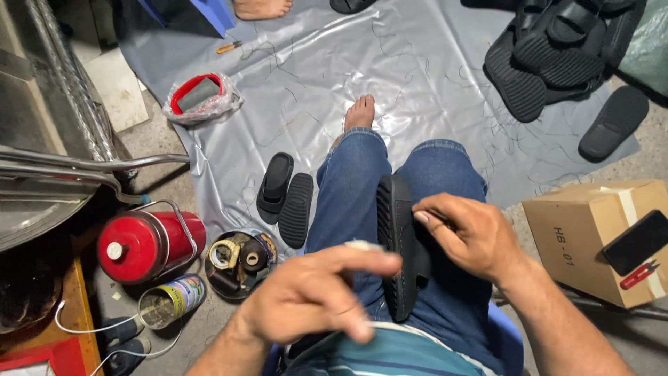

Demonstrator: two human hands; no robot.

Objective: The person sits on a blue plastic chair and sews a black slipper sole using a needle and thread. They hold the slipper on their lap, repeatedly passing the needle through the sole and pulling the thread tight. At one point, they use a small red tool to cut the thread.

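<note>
On the person's lap lies a black sandal [401, 244], resting along the right thigh in blue jeans. The right hand [466, 233] is on it, and its fingers [426, 217] pinch the upper edge of the sole. The left hand [313, 296] hovers in front, blurred, with fingers loosely curled; I cannot tell if they hold something.

Below the knees, a grey plastic sheet [417, 76] covers the concrete floor, with many thin dark threads on it. A pair of black sandals [285, 198] lies on the sheet just beside the left leg, and a pile of sandals [557, 49] is at the far right corner. A cardboard box [591, 237] stands at the right with a phone [637, 241] on top. At the left are a red cylinder [146, 244], a round tin [240, 263] with spools, and a can [170, 299].
</note>
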